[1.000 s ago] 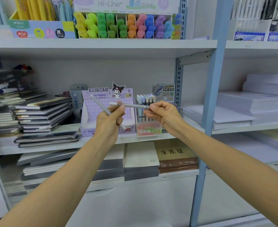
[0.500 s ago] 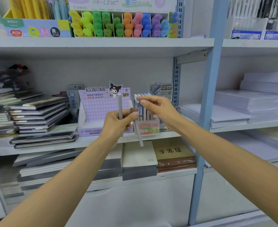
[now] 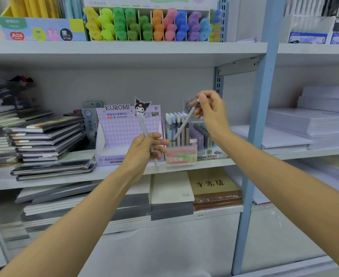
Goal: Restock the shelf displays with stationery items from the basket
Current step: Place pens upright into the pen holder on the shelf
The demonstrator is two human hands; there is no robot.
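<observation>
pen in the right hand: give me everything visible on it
The pen is slim, pale grey, matte-looking plastic, with a darker top end. The right hand pinches that top end; the barrel slants down-left, its lower end at the upright pens in the Fruit Soda box. Whether its tip sits inside the box is unclear.

— Colours on the Kuromi display box (image 3: 124, 134)?
— Lilac, in a pale diamond check; black lettering.
— And the left pen (image 3: 144, 128), the right pen (image 3: 185, 121)?
— Pale grey, both.
— The highlighters (image 3: 150, 25) above?
— Yellow, lime, green, orange, pink, blue, purple, left to right.
— The Fruit Soda pen box (image 3: 181, 156)?
— Pink fading to green.
— The shelf upright (image 3: 262, 116)?
— Light blue.
— The lower notebook (image 3: 212, 182)?
— Tan cover, black characters.
— The paper stacks (image 3: 308, 120)?
— White.
</observation>
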